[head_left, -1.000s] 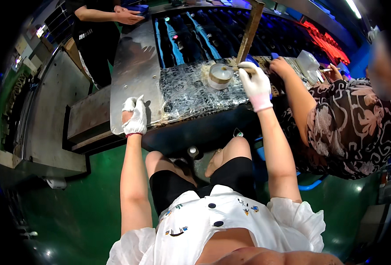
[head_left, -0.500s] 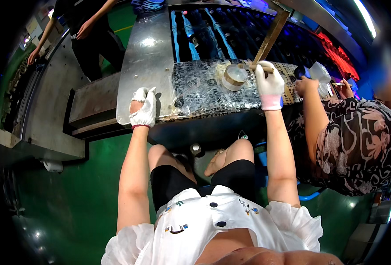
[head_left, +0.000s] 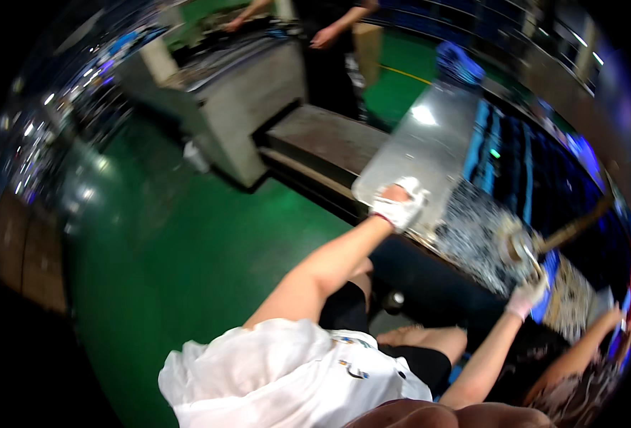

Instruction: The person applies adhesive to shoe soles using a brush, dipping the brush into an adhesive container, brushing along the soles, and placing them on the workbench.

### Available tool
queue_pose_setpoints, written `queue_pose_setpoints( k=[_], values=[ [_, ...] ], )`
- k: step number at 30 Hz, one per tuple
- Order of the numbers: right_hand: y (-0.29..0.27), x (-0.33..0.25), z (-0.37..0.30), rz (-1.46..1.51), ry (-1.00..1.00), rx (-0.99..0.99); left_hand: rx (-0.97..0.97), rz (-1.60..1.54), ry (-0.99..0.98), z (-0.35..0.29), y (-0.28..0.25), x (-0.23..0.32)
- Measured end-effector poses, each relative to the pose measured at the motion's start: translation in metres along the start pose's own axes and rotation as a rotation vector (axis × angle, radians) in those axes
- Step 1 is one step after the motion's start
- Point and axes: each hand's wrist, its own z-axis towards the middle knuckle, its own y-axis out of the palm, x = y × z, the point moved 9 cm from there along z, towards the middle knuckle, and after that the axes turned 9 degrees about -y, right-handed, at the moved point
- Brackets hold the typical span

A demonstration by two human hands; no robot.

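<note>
My left hand (head_left: 401, 203), in a white glove with part of the hand bare, is over the near corner of a shiny metal table top (head_left: 424, 146). Motion smears its fingers, so I cannot tell how they are bent. Farther right, my right hand (head_left: 528, 296), also gloved in white, is closed on a thin pale stick (head_left: 533, 260). The stick's upper end reaches toward a round tape-wrapped pot (head_left: 512, 247) on the plastic-covered bench (head_left: 476, 227). What the end of the stick carries is too blurred to make out.
Dark panels with blue strips (head_left: 524, 171) lie beyond the bench, with a slanted bar (head_left: 576, 227) over them. A co-worker's arm (head_left: 579, 349) is at my right. Another person (head_left: 326, 53) stands behind a grey metal cabinet (head_left: 240, 107). Green floor (head_left: 208, 250) spreads at left.
My view has swung left, so the bench and both hands now appear farther right. The stick in my right hand now points up toward the pot instead of lying crosswise.
</note>
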Motion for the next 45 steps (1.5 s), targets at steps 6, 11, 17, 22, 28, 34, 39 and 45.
queue_pose_setpoints(
  k=[6,11,17,22,28,34,39,45],
  values=[
    [-0.004,0.0,0.012,0.263,0.037,-0.166,0.059,-0.027,0.015,-0.001,0.002,0.0],
    [0.01,-0.003,0.006,0.255,0.059,-0.127,0.102,0.007,0.004,0.002,-0.001,-0.001],
    [0.011,-0.003,0.006,0.306,0.081,-0.152,0.074,0.009,-0.005,0.003,0.003,0.0],
    [-0.001,0.001,0.014,0.32,0.079,-0.159,0.064,0.055,-0.011,0.003,0.004,0.001],
    [0.0,0.001,0.013,0.334,0.09,-0.147,0.058,0.06,-0.008,0.004,0.006,-0.003],
    [-0.006,0.006,0.02,0.336,0.063,-0.232,0.093,0.037,0.021,0.003,0.005,-0.001],
    [-0.001,0.003,0.016,0.322,0.08,-0.214,0.087,0.043,0.011,0.005,0.006,-0.003],
    [-0.011,0.009,0.026,0.345,0.074,-0.231,0.109,0.046,0.047,0.005,0.006,-0.002]
  ],
)
